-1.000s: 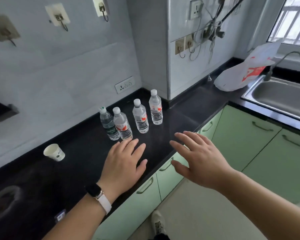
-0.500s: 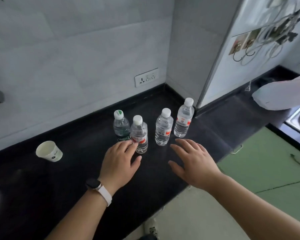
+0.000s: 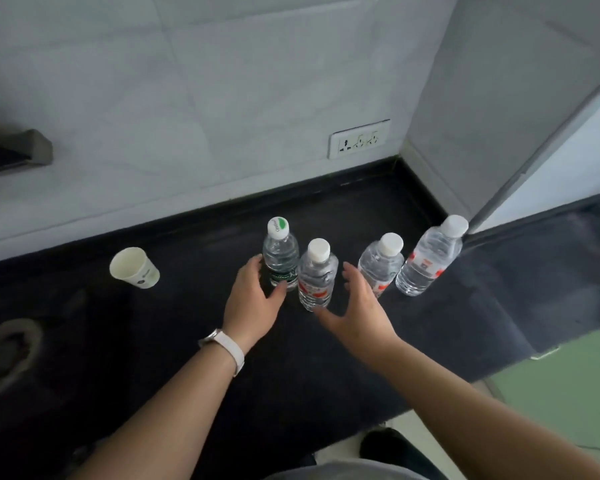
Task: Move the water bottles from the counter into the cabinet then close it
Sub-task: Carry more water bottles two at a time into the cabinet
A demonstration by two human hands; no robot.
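Observation:
Several small water bottles stand upright in a row on the black counter (image 3: 326, 358). The leftmost, a green-label bottle (image 3: 280, 252), has my left hand (image 3: 253, 299) curled around its lower part, fingers behind it and thumb in front. Right beside it stands a red-label bottle (image 3: 317, 275). My right hand (image 3: 355, 308) is open between that bottle and the third bottle (image 3: 381, 263), touching neither clearly. A fourth bottle (image 3: 430, 258) stands furthest right. A strip of green cabinet front (image 3: 568, 386) shows at the lower right.
A white paper cup (image 3: 134, 268) stands on the counter to the left. A wall socket (image 3: 359, 138) sits above the counter's back edge. A grey wall corner (image 3: 471, 133) juts out behind the right bottles. A round mark (image 3: 9, 351) lies at far left.
The view has tilted down and closer to the counter. Both hands have reached forward; my left hand has wrapped around the green-label bottle and my right hand has turned edge-on beside the second bottle.

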